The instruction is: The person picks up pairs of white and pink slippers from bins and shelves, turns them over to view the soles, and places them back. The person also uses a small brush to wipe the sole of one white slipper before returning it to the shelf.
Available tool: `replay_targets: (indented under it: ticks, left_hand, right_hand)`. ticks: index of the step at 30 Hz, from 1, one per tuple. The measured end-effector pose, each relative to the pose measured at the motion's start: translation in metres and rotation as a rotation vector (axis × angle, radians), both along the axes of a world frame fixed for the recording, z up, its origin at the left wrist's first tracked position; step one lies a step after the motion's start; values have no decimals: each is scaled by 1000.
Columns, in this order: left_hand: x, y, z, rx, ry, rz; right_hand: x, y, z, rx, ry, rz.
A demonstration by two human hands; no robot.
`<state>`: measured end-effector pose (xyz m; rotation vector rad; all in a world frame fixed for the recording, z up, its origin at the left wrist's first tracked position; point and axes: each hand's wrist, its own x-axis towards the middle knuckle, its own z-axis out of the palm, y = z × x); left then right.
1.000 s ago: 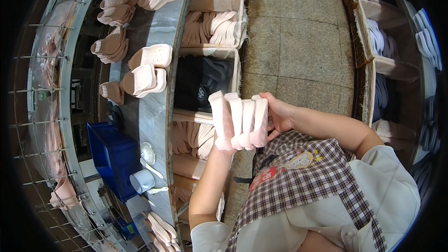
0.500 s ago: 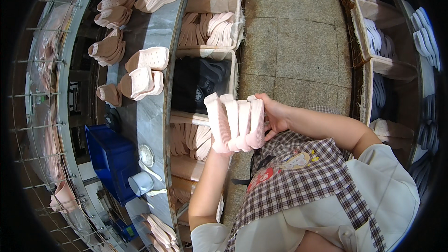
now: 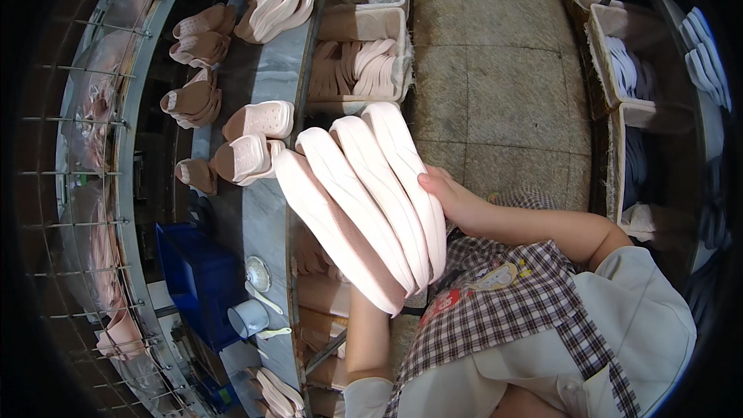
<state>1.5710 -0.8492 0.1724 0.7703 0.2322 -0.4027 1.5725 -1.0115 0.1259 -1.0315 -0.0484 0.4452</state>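
Several pale pink foam shoes (image 3: 360,193) are held up together in a row in front of me, their thick soles and curved sides showing. My right hand (image 3: 457,197) grips the row at its right edge, with the thumb on the outermost shoe. From below, my left forearm (image 3: 368,333) rises to the lower end of the row. The shoes hide my left hand, so its fingers do not show. Left of the row, pale pink perforated clogs (image 3: 251,151) rest on the grey counter (image 3: 267,220).
Farther up the counter lie more pink shoes (image 3: 282,11). A blue crate (image 3: 193,282), a light mug (image 3: 249,317) and a small dish (image 3: 258,272) are at the lower left. A lined bin (image 3: 408,54) holds pink shoes. More bins (image 3: 596,54) line the right side of the tiled floor (image 3: 503,85).
The row of shoes has been raised toward me and tilted, so it looks larger and its long sides show. My right hand has shifted slightly down and right along with it.
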Motion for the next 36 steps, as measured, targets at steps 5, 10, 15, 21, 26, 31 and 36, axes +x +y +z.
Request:
replay_targets:
  ticks: [5,10,15,21,26,31,36]
  left_hand:
    - [6,4,3,7,-9,27]
    - [8,6,4,21,-13,51]
    - [11,12,7,32,-28,67]
    - [14,21,13,35,-44,105]
    - [11,27,13,46,-46,121]
    - [11,30,14,66,-53,137]
    - [15,30,15,95,-64,148]
  right_hand:
    - [-8,-11,14,-208,-126,-22]
    - [-4,-21,31,-150,-168,58]
    - [2,-26,37,-75,-171,126]
    - [3,-28,46,-43,-147,129]
    - [3,-33,49,-77,-157,148]
    - [8,-35,45,-140,-214,163]
    - [18,-44,42,-166,-349,181]
